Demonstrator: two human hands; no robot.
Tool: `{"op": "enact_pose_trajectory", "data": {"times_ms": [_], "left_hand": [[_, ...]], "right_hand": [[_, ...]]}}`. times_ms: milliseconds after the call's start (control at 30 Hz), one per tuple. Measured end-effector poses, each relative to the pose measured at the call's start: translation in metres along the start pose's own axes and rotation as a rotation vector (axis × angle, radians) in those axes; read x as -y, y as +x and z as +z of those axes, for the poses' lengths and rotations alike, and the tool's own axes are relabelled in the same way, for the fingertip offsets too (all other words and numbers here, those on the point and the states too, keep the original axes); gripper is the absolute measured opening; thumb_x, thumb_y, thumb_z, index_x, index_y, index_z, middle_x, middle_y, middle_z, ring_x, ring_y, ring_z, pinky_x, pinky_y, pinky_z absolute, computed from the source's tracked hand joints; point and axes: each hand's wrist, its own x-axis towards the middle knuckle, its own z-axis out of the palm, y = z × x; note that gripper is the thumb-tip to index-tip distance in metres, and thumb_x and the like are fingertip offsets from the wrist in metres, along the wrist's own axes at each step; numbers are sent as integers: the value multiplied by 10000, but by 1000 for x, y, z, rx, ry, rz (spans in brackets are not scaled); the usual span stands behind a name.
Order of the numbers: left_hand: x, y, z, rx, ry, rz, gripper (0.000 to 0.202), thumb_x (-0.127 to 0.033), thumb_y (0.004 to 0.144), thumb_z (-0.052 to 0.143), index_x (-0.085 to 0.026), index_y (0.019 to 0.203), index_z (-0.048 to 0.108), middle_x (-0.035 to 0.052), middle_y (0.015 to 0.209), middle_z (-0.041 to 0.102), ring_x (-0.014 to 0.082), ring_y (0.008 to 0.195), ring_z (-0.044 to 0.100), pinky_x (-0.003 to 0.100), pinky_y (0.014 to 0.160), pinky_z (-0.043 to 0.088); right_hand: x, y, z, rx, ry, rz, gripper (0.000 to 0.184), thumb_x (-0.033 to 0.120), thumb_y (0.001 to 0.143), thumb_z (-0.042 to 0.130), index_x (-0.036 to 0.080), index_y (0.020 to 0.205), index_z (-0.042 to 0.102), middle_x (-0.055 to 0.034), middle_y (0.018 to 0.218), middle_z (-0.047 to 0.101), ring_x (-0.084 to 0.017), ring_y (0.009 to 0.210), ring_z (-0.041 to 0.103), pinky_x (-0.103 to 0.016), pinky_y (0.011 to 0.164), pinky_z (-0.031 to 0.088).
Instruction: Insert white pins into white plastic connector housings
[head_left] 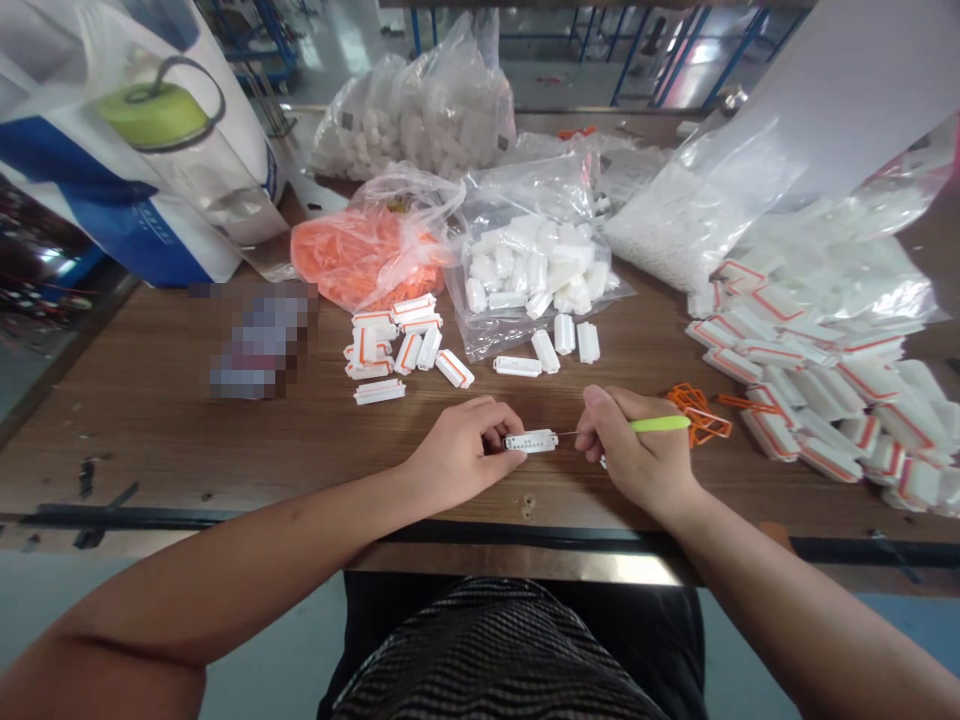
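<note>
My left hand (474, 445) is closed on one end of a white plastic connector housing (531, 441), whose face shows rows of small holes. In my right hand (637, 445) is a thin metal pick with a lime-green handle (660, 424). The pick's shaft points left toward the near end of the housing; whether its tip touches cannot be made out. A small white piece shows under my right fingers, mostly hidden. Just right of that hand lies a tangle of orange plastic frames (697, 415).
White housings with orange strips (817, 390) are heaped at the right, others (379, 345) left of centre. Behind stand bags of orange parts (367, 255), white housings (532, 265) and white granules (686, 210). A capped bottle (161, 115) stands far left, near a blurred object (259, 345).
</note>
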Motion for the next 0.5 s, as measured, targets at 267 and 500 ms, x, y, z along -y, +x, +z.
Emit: {"op": "enact_pose_trajectory", "data": {"times_ms": [267,500], "left_hand": [[0,0,0,1,-11,0,100,-126,770,714,-163,839,652,-22,778,580,84,645,560,218,618,451],[0,0,0,-4,4,4,104,-122,769,712,-166,840,650,-27,770,577,83,637,557,222,621,456]], "right_hand": [[-1,0,1,18,20,39,465,328,980,481,181,544,549,17,480,577,-68,371,521,-182,389,402],[-3,1,2,-3,40,83,466,337,973,490,181,537,549,16,472,573,-67,358,510,-176,365,393]]}}
